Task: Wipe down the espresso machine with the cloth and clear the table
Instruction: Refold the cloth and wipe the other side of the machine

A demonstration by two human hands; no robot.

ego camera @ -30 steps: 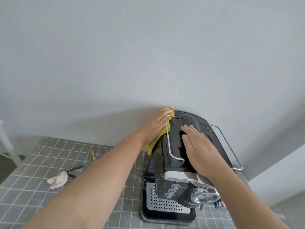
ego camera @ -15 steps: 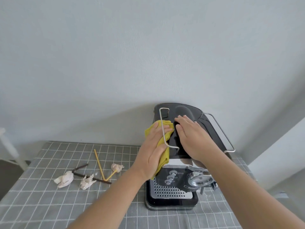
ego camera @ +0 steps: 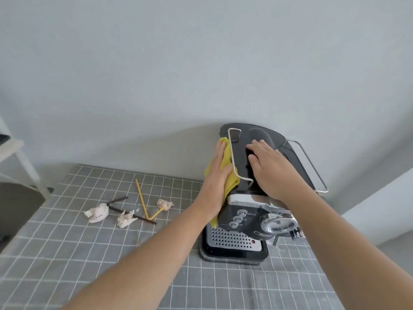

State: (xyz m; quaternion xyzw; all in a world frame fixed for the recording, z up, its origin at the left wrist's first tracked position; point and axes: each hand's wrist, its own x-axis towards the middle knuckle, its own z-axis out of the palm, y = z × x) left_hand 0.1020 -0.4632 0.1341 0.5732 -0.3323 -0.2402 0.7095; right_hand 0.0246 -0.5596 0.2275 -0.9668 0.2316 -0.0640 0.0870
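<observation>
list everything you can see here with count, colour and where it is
black and silver espresso machine: one, black with silver front, right side of table, against the wall
soft yellow cloth: one, yellow, pressed on the machine's left side
crumpled paper tissues: three, white, on the table left of the machine
bent yellow straw: one, yellow, among the tissues
thin dark brown straw: one bent or two, cannot tell, dark brown, among the tissues
grey checked tablecloth: one, grey with white lines, covers the table
plain wall: one, pale grey, behind the table
white frame: one, white, far left
left hand: flat on the cloth
right hand: flat on the machine's top
</observation>
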